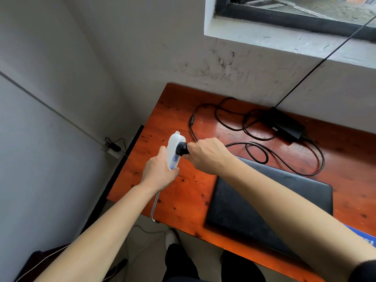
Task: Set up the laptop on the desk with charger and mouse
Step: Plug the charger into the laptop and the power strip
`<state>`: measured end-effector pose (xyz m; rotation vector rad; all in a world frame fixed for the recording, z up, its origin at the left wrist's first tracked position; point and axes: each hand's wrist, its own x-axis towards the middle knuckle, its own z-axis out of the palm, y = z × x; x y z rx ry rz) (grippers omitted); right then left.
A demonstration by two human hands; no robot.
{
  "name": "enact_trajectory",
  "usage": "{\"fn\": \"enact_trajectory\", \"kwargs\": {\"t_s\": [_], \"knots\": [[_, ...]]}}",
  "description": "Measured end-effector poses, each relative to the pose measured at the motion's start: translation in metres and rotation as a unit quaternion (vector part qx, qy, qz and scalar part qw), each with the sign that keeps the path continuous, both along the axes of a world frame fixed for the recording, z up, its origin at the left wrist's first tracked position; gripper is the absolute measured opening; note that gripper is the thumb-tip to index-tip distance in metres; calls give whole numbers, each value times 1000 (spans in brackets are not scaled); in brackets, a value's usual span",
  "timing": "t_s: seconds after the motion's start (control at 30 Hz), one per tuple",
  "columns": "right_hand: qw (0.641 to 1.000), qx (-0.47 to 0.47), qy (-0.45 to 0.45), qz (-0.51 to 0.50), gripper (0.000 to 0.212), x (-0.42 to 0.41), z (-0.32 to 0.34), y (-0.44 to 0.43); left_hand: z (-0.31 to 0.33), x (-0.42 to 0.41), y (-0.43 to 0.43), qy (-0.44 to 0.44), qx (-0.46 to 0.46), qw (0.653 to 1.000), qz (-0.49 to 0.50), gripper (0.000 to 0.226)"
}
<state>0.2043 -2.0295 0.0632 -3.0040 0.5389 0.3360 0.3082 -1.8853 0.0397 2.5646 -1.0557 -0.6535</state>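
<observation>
My left hand grips a white power strip upright above the left edge of the red-brown wooden desk. My right hand is closed on the charger's black plug, which sits against the strip's face. The plug's black cable loops across the desk to the black charger brick near the wall. A second thinner cable coils beside it. The closed black laptop lies flat on the desk under my right forearm. No mouse is in view.
The strip's white cord hangs off the desk's left edge to the floor. A thin black wire runs from the brick up to the window sill. A small black adapter lies on the floor by the left wall. A blue item shows at the desk's right edge.
</observation>
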Motion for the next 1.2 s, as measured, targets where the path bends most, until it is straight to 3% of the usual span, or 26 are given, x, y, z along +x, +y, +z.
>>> {"fn": "enact_trajectory", "kwargs": {"t_s": [0.2, 0.33, 0.4, 0.53, 0.6, 0.67, 0.77, 0.83, 0.97, 1.1, 1.2], "knots": [[993, 75, -38, -83, 37, -12, -32, -11, -20, -2, -19, 36, -24, 999, 28, 43], [989, 68, -25, -128, 63, -42, -49, -23, -44, 4, -22, 59, 2, 991, 122, 38], [977, 77, -17, -197, 72, -60, -54, -33, -54, 9, -19, 60, 19, 982, 180, 36], [886, 161, 77, -427, 73, -98, -73, -60, -70, 19, -15, 63, 22, 968, 242, 39], [862, 196, 142, -445, 58, -114, -83, -66, -75, 20, -15, 65, 15, 964, 256, 42], [829, 281, 140, -463, 48, -117, -95, -66, -78, 21, -16, 70, 5, 963, 260, 43], [738, 421, 45, -526, 31, -102, -108, -63, -84, 19, -19, 73, 6, 966, 249, 42], [686, 467, -34, -556, 29, -84, -112, -63, -90, 20, -21, 76, 19, 965, 250, 42], [549, 541, -195, -606, 20, -48, -116, -76, -101, 26, -22, 76, 64, 966, 241, 42], [535, 523, -260, -610, 5, -22, -119, -104, -108, 27, -26, 78, 97, 967, 220, 45], [511, 488, -342, -619, 11, -10, -122, -125, -112, 30, -26, 82, 130, 962, 225, 48]]}}
